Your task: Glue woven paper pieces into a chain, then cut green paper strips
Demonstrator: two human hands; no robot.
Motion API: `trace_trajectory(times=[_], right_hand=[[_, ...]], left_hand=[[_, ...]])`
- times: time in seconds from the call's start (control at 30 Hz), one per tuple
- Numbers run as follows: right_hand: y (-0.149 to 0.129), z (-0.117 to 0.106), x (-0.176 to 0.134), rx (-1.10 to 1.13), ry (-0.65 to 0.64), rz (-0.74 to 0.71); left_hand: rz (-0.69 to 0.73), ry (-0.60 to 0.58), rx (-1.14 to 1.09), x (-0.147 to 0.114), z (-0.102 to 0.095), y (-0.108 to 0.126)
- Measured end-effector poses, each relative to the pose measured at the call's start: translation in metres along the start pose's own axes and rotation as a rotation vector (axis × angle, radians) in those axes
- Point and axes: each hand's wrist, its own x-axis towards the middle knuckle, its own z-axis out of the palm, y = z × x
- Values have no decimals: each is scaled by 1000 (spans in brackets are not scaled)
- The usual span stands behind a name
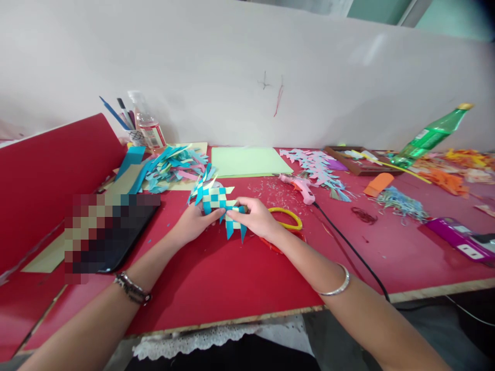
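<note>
A woven paper piece (216,198), checkered in blue and pale cream with loose pointed strip ends, is held up between both hands over the red table. My left hand (196,222) is closed on its left part, thumb pointing right along the lower edge. Gripping the right end is my right hand (258,217), thumb and fingers pinched on the paper. Both thumb tips come close together near the middle. Scissors with yellow and red handles (291,212) lie partly hidden behind my right wrist.
A pink glue gun (303,188) with a black cord lies to the right. Paper strips (170,167), pale green sheets (247,161), pink-blue woven pieces (315,165) and a wooden tray (358,164) line the back. A green bottle (433,136), a purple power strip (460,237) and a black tablet-like object (131,237) flank the sides.
</note>
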Motion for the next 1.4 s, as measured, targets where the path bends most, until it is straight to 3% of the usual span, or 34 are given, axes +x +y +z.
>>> trace_trajectory(times=[0.37,0.57,0.87,1.2,1.4], right_hand=[[-1,0,0,12,-13,6],[1,0,0,39,-6,32],[-2,-3,0,42,14,3],[2,-4,0,101,-24,-11],[-4,-16,1,82,18,-57]], left_hand=[[-36,0,-7,-1,0,1],[-83,45,-126,-4,0,6],[-42,18,-110,-1,-3,4],[13,177,-209,-2,-2,12],[18,55,-258,-5,-2,9]])
